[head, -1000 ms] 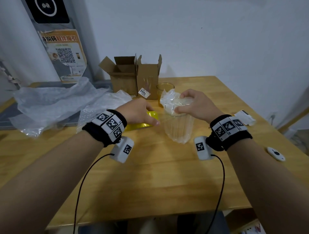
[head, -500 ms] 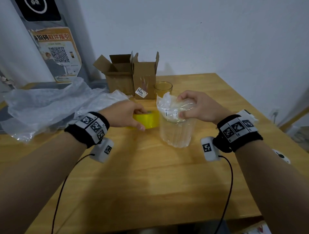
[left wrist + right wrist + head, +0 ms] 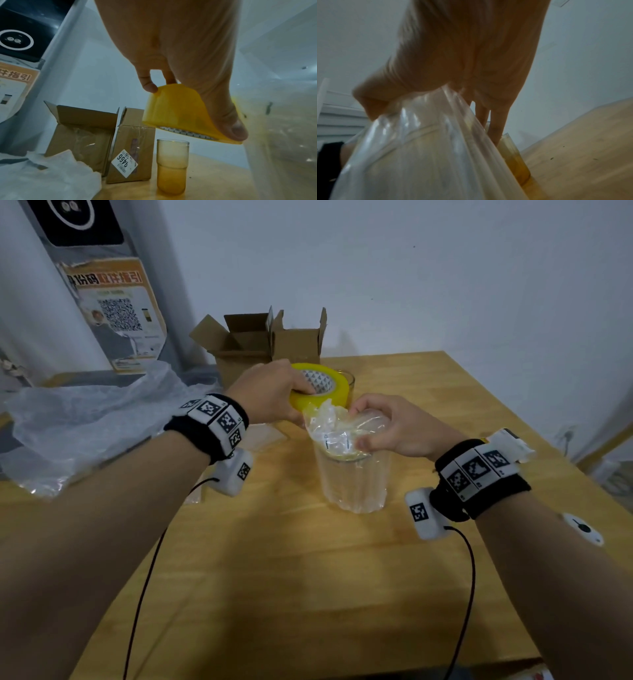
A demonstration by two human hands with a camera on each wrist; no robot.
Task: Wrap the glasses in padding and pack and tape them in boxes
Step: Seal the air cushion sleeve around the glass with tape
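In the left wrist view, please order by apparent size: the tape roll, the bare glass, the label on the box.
1. Tape roll, though it is nearest the camera, which enlarges it.
2. Bare glass.
3. Label, clearly the smallest.

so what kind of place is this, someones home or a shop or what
Probably a small parcel packing corner, maybe by a pickup locker. On the wooden table stand open cardboard boxes, one with a numbered sticker, beside a heap of bubble wrap. A QR-code poster hangs on the grey cabinet behind.

L hand (image 3: 270,392) holds tape (image 3: 325,386); R hand (image 3: 397,426) on wrapped glass (image 3: 352,477).
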